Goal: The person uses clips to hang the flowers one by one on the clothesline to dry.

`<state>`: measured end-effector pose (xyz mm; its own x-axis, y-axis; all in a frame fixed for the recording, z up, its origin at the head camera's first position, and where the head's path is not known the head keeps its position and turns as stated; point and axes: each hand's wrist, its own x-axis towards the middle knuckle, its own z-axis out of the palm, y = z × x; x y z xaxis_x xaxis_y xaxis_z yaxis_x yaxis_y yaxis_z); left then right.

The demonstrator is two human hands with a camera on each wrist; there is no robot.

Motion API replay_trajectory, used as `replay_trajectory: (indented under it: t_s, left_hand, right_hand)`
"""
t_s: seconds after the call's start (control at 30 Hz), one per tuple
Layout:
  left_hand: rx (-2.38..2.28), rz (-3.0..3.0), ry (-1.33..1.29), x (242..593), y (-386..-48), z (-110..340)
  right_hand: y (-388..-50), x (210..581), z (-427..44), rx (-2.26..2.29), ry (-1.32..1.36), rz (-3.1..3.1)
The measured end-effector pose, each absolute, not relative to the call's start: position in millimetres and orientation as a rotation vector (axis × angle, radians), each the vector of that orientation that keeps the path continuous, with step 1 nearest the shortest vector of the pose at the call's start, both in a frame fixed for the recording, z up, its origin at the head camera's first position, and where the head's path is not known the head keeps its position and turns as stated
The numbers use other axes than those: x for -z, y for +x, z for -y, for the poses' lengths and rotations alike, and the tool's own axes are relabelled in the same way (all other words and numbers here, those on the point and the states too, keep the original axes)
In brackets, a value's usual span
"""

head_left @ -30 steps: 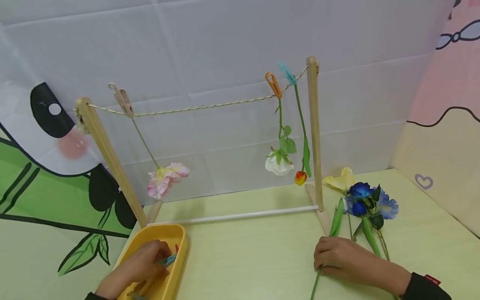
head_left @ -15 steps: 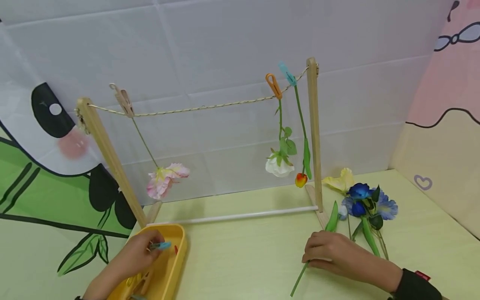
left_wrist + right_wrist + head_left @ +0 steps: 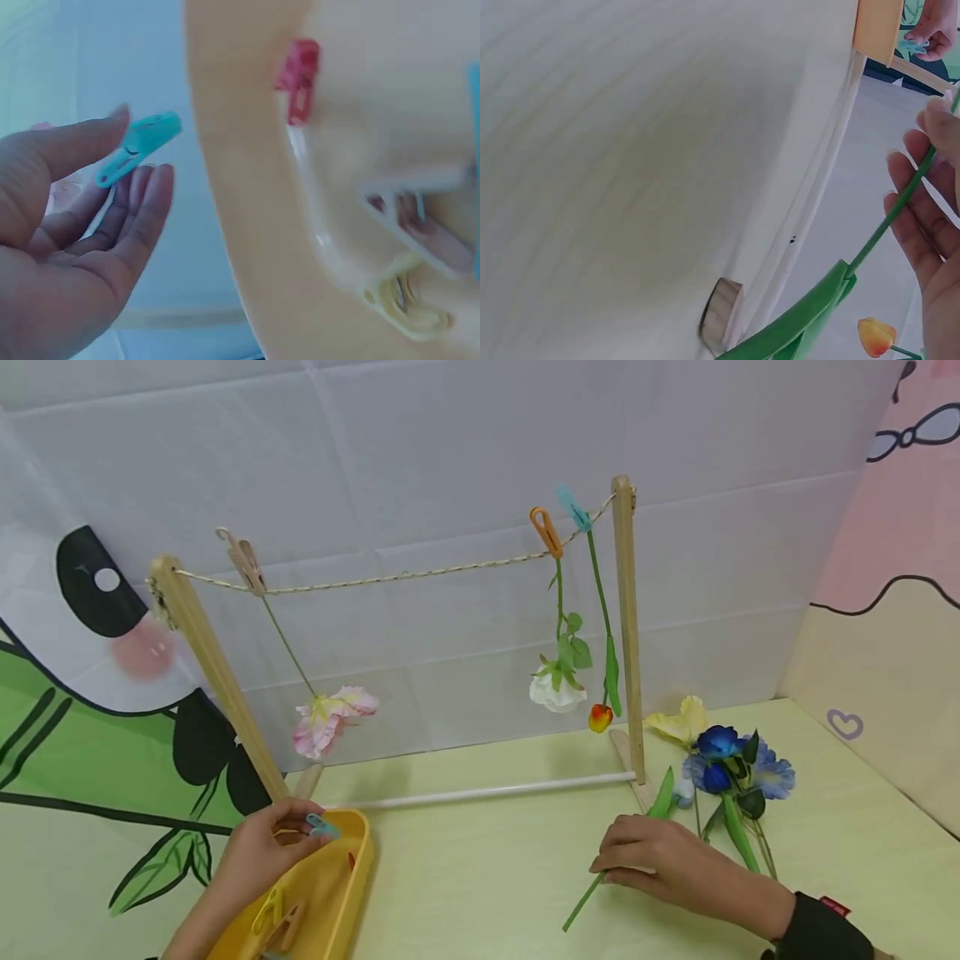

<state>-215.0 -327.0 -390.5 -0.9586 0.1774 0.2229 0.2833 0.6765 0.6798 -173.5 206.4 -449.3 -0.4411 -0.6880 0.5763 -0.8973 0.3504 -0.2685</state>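
Note:
Over the yellow tray (image 3: 363,860), my left hand (image 3: 255,852) pinches a light blue clothespin (image 3: 322,827) between thumb and fingers. In the left wrist view that clothespin (image 3: 142,146) lies across the fingertips. My right hand (image 3: 671,868), low over the right side of the table, grips a green flower stem (image 3: 581,902) tilted along it. The stem's long leaf (image 3: 662,792) points away from me, beside a pale blue bloom (image 3: 683,792). On a rope (image 3: 405,577) hang a pink flower (image 3: 330,722), a white rose (image 3: 557,689) and an orange-yellow tulip (image 3: 600,718), each under a clothespin.
Wooden posts (image 3: 625,635) hold the rope, with a white rod (image 3: 480,792) low between them. Blue flowers (image 3: 720,742) and a yellow one (image 3: 681,722) lie at the right. Inside the tray are a yellow clothespin (image 3: 267,910), a beige one (image 3: 288,928) and a red one (image 3: 301,79).
My left hand has lifted the light blue clothespin up out of the tray, toward its far end. The right hand has shifted a little left and away from me with the stem, which has turned.

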Motion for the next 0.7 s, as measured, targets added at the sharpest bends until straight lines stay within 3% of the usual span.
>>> replay_trajectory:
  t_s: [0.27, 0.7]
  left_hand:
    - [1.565, 2.642, -0.446, 370, -210, 303]
    - [1.767, 2.495, -0.638, 335, -219, 235]
  right_hand:
    - [-179, 430, -182, -0.957, 1.399, 2.101]
    - [-189, 403, -133, -1.248, 1.217, 1.999]
